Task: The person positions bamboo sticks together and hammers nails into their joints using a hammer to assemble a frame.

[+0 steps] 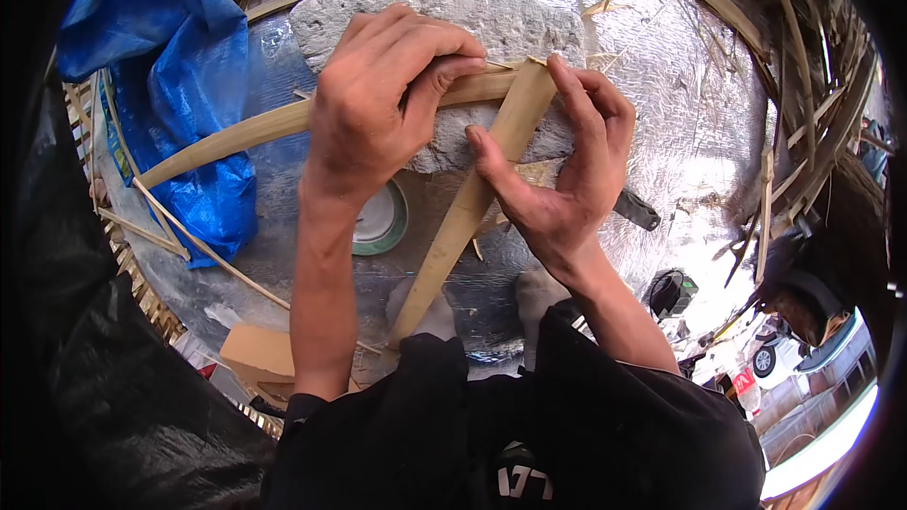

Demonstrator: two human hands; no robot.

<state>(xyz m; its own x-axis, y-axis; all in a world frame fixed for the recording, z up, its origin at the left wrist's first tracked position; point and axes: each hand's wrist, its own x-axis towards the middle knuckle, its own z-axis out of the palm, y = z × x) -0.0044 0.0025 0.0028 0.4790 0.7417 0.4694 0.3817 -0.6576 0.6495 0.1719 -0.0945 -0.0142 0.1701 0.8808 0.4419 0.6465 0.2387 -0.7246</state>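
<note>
My left hand (383, 99) is closed in a pinch over a long curved tan plant strip (236, 135), bamboo or dry leaf. A thin sliver sticks out by its fingertips. My right hand (572, 156) grips a second flat tan strip (463, 212), which slants from near my feet up across the first one. Its thumb lies at that strip's left edge, and the fingertips touch the top end. Both strips cross over a rough, pitted grey stone block (435, 5). The left palm and part of the curved strip are hidden.
A blue plastic sack (194, 85) lies at the left. Below the stone is a round green-rimmed object (385, 217), beside a dark tool-like piece (637, 210) further right. A tan box (260, 354) stands lower left. Dry stalks (808, 85) pile along the right. Silvery sheeting (680, 113) covers the floor.
</note>
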